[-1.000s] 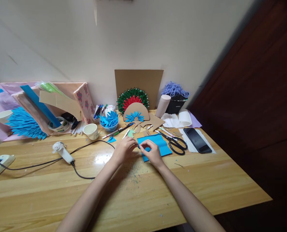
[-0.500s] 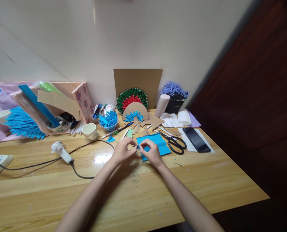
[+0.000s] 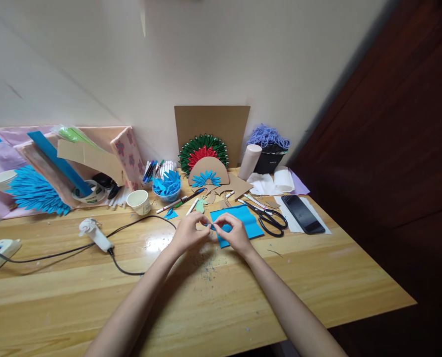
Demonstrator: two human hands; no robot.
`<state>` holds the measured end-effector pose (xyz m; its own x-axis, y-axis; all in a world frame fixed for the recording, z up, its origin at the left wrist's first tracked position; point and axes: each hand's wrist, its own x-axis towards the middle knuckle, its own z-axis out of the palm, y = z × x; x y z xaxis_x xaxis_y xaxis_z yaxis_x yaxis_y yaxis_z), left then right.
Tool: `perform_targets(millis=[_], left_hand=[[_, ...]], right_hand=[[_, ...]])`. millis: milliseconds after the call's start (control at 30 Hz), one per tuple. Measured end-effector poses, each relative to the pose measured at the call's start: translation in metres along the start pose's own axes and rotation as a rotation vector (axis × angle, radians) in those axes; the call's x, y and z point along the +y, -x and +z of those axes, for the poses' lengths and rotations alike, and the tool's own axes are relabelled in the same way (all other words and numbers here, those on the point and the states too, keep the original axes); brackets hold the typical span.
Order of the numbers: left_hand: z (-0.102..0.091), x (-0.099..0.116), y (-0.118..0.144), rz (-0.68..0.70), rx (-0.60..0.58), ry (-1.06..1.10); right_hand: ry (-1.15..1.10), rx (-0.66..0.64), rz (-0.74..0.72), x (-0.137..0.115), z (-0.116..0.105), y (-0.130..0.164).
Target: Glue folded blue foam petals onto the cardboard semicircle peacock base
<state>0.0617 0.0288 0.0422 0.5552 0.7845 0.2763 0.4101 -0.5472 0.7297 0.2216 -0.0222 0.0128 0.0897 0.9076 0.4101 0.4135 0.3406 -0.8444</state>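
My left hand (image 3: 190, 232) and my right hand (image 3: 235, 233) meet fingertip to fingertip over the table. Between them they pinch a small blue paper piece (image 3: 211, 226), mostly hidden by the fingers. Both hands are closed, thumb against forefinger. Under my right hand lies a blue sheet (image 3: 248, 218) with a dark edge. Black-handled scissors (image 3: 271, 221) rest on its right side. Left of my hands is a small blue paper triangle (image 3: 171, 214). Behind, a bowl (image 3: 167, 188) holds blue cut pieces.
A cardboard semicircle (image 3: 209, 167) with blue petals leans at the back. A phone (image 3: 302, 214) lies on white paper at right. A paper cup (image 3: 139, 202) and a white corded glue gun (image 3: 96, 234) are at left. Markers (image 3: 192, 206) and cardboard scraps (image 3: 235, 186) lie beyond my hands.
My fingertips have shifted very slightly around the small blue piece. Everything else looks the same.
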Motion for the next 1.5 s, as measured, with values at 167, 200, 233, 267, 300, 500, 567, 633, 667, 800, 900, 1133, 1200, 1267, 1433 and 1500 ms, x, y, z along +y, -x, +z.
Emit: perform_targets(millis=[167, 200, 233, 267, 300, 500, 567, 633, 667, 800, 900, 1133, 1200, 1267, 1433, 1500], left_hand=[[0.002, 0.001, 0.0, 0.001, -0.001, 0.008], [0.002, 0.001, 0.0, -0.003, -0.005, 0.008], [0.001, 0.0, 0.0, -0.006, -0.007, 0.009], [0.0, -0.001, 0.0, -0.009, -0.009, 0.013], [-0.001, -0.001, 0.0, -0.009, -0.01, 0.017], [-0.01, -0.007, -0.004, -0.044, 0.064, 0.029], [-0.007, -0.009, -0.004, -0.095, 0.096, 0.085], [0.001, -0.01, -0.004, -0.171, 0.077, 0.171], [0.007, -0.011, -0.003, -0.207, 0.046, 0.221], [0.03, -0.015, 0.002, -0.308, -0.047, 0.422], [0.039, -0.02, 0.004, -0.351, -0.012, 0.532], [0.048, -0.03, 0.006, -0.324, 0.051, 0.604], [0.051, -0.032, 0.007, -0.316, 0.061, 0.588], [0.052, -0.033, 0.008, -0.314, 0.068, 0.598], [0.052, -0.032, 0.008, -0.319, 0.092, 0.56], [0.052, -0.033, 0.009, -0.321, 0.093, 0.544]], right_hand=[[0.048, -0.022, -0.022, -0.001, -0.001, 0.0], [0.056, -0.026, -0.028, -0.001, -0.001, 0.0], [0.063, -0.029, -0.032, -0.001, -0.001, -0.001], [0.068, -0.03, -0.036, -0.001, -0.001, -0.001], [0.071, -0.029, -0.039, -0.001, -0.002, -0.001], [0.053, 0.016, -0.021, 0.0, -0.003, -0.001], [0.02, 0.057, -0.001, 0.002, -0.003, -0.002], [-0.014, 0.087, 0.021, 0.004, -0.002, -0.002], [-0.026, 0.088, 0.031, 0.006, -0.001, -0.002], [-0.021, 0.05, 0.045, 0.011, 0.004, -0.001], [0.051, 0.036, 0.024, 0.012, 0.006, -0.001], [0.246, 0.016, -0.052, 0.009, 0.004, -0.003], [0.283, 0.007, -0.084, 0.01, 0.003, -0.003], [0.317, -0.006, -0.117, 0.011, 0.003, -0.003], [0.384, -0.059, -0.185, 0.013, 0.002, -0.002], [0.406, -0.08, -0.208, 0.014, 0.002, -0.001]])
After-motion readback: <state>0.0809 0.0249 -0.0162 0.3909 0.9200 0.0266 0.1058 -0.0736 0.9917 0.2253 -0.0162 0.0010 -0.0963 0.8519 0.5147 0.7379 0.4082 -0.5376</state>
